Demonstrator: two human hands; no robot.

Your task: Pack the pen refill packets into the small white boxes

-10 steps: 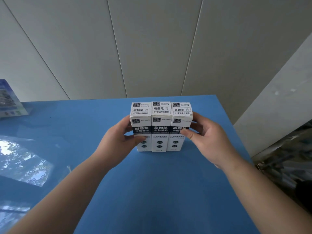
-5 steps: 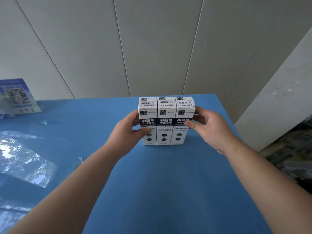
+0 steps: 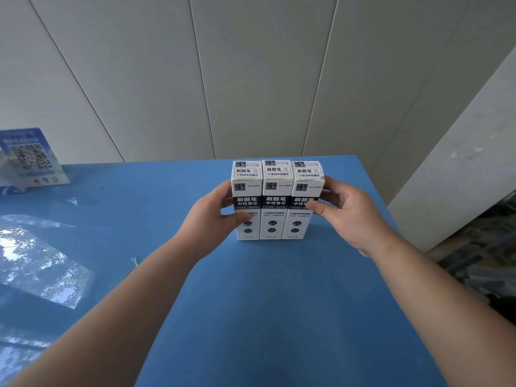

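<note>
Three small white boxes with black bands stand upright side by side on the blue table [image 3: 265,303], their lids closed. My left hand [image 3: 206,222] grips the left box [image 3: 247,191], thumb across its front and fingers behind it. My right hand [image 3: 349,216] grips the right box [image 3: 303,188] the same way from the other side. The middle box [image 3: 275,196] is squeezed between the two. No loose refill packets are in view.
A blue card with a QR code [image 3: 30,157] stands at the table's far left. A grey panelled wall [image 3: 251,79] rises right behind the table. The table's right edge runs past my right forearm, with clutter [image 3: 480,252] on the floor beyond it.
Both hands have kept their hold on the row of boxes. The row sits a little farther back and to the right on the table than before.
</note>
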